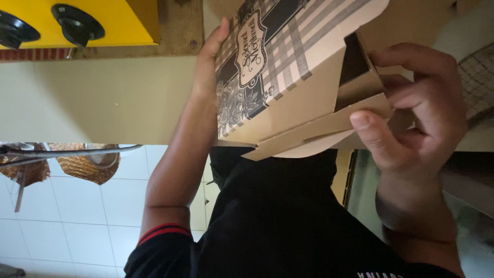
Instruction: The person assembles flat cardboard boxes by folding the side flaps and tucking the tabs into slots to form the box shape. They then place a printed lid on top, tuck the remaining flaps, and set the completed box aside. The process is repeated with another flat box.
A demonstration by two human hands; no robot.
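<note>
Nearest the camera, a black shirt with a red-edged sleeve fills the lower part of the view, which appears turned upside down. Both hands hold up a cardboard box [288, 77], brown with a dark plaid and floral print, partly folded, its flaps loose. The hand at the right of the picture [417, 113] pinches a side flap between thumb and curled fingers. The hand at the left of the picture [208, 62] lies flat along the box's far edge, fingers straight, bracing it. Which is the person's own left or right cannot be told from this flipped view.

Behind the box lies a pale greenish surface [103, 98]. Beyond it sits a yellow panel [113, 20] with two black knobs [77, 23], next to a wooden board [180, 31]. Further off are white floor tiles [77, 216] and woven baskets [85, 162] with dark wire.
</note>
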